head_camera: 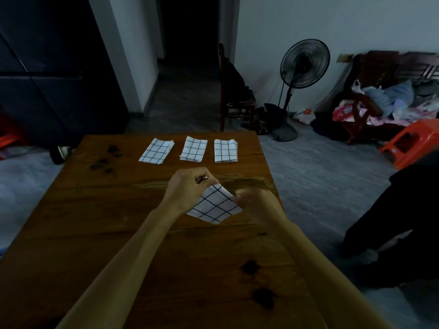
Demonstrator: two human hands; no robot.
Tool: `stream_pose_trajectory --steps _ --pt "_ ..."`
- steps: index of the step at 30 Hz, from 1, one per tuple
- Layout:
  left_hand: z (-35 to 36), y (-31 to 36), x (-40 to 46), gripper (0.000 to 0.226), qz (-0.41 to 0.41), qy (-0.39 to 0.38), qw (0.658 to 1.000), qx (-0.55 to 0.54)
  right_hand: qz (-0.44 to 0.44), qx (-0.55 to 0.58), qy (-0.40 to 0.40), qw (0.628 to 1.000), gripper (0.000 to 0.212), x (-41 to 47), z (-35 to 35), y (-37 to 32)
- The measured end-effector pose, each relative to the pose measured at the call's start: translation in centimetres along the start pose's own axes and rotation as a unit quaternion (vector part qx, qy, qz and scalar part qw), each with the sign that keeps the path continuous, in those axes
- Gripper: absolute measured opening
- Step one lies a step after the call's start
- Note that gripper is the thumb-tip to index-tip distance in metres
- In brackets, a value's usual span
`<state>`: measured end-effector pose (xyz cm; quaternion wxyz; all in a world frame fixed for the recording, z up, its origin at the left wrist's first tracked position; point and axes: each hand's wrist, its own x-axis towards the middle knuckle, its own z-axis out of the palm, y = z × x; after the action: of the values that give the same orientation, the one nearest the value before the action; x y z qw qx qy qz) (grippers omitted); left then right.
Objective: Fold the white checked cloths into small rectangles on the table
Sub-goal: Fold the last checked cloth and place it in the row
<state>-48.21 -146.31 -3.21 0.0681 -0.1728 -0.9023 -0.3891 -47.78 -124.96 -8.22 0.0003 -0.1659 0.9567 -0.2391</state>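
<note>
Three folded white checked cloths lie in a row at the far end of the wooden table: a left one, a middle one and a right one. Nearer to me, a fourth checked cloth is held just above the table, partly folded. My left hand pinches its top corner. My right hand grips its right edge and looks blurred.
Dark knots mark the table's wood. Beyond the far edge stand a wooden chair and a black floor fan. An orange plastic stool and a cluttered bench are at the right. A person in dark clothes is by the table's right side.
</note>
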Motion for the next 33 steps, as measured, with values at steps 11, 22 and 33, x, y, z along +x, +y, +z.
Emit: stream_pose_trajectory --steps 11,22,33 --pt "-2.4 0.0 0.1 0.012 -0.004 0.048 0.998 -0.043 -0.043 0.095 0.022 0.994 0.018 0.4 -0.8 -2.3" --pt "-1.9 -0.4 -0.1 0.009 -0.015 0.113 0.993 -0.029 -0.007 0.084 -0.031 0.996 0.021 -1.3 -0.7 0.7" --pt "0.9 0.6 0.0 0.010 0.015 -0.057 0.998 0.004 -0.078 0.053 0.043 0.995 0.018 0.3 -0.9 -3.6"
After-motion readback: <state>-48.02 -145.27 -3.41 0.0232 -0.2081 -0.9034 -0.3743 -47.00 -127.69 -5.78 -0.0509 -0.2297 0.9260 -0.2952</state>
